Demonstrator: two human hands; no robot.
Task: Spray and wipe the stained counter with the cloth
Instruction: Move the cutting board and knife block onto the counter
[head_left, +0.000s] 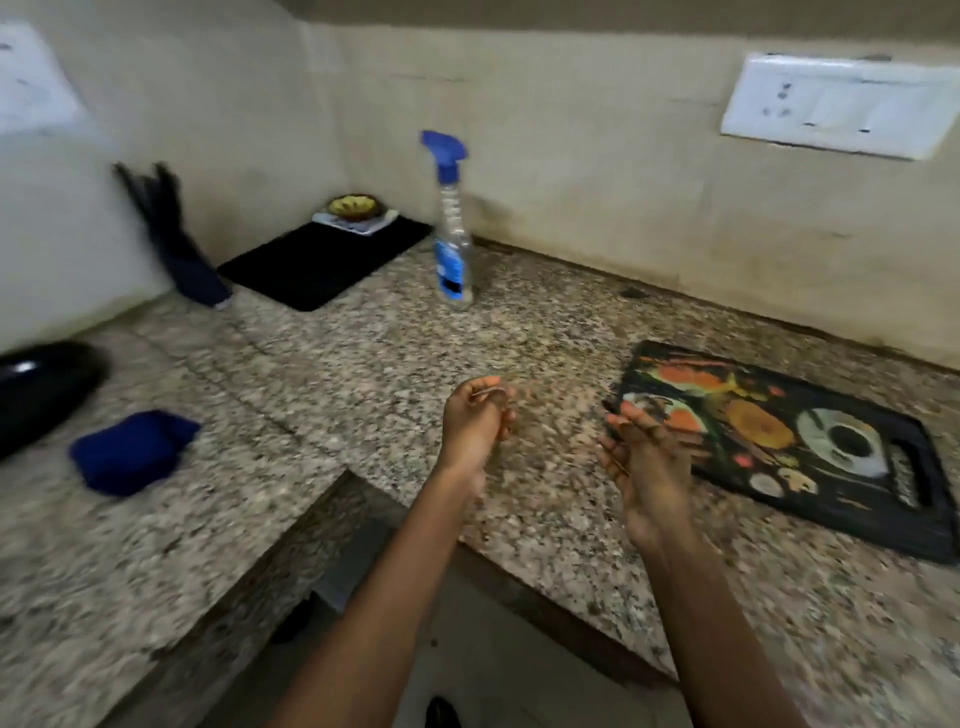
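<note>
A clear spray bottle (451, 228) with a blue trigger head stands upright on the speckled granite counter (363, 364) near the back wall. A folded blue cloth (132, 451) lies on the left wing of the counter. My left hand (475, 421) hovers over the middle of the counter, fingers loosely curled, holding nothing. My right hand (647, 457) floats beside it, palm turned inward, fingers relaxed and empty, just left of the cutting board. Both hands are blurred and well short of the bottle and the cloth.
A black cutting board (789, 441) with a food print lies at the right. A black mat (322, 262) with a small dish (356, 210) fills the corner. A dark knife block (176, 239) leans at the left wall, a black pan (36, 384) at far left. A switch plate (836, 104) is on the wall.
</note>
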